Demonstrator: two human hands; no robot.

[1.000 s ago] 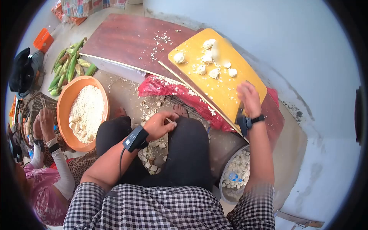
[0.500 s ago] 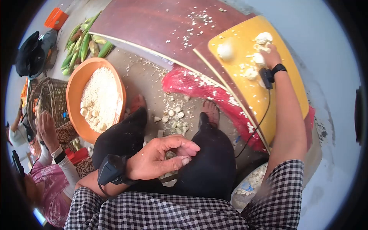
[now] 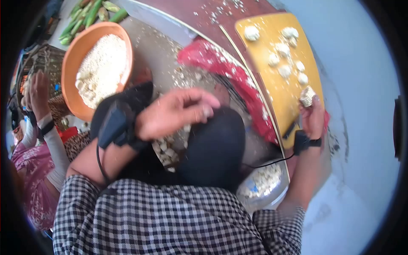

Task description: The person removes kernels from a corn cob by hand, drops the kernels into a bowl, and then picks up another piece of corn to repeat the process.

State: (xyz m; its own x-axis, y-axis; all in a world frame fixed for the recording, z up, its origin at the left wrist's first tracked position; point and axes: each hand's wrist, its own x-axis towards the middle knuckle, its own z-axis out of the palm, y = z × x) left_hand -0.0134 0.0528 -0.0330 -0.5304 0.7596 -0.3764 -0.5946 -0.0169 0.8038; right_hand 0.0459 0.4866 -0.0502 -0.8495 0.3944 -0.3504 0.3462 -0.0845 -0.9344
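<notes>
My left hand hovers over my dark-trousered knee, blurred, fingers apart and curved, nothing between them. At the right, my right hand holds a pale, rough lump with its fingertips, above the lower part of the yellow board. Several whitish lumps lie farther up on that board. A dark, narrow object shows beside my right hand; what it is, I cannot make out.
An orange tub of pale kernels stands at the left, near corn ears. Red mesh hangs along the table edge. A bowl with white pieces is below. Another person's hand is at far left.
My right hand has come back from the lumps at the board's far part towards me and now has a lump in its fingers. The whole view has shifted.
</notes>
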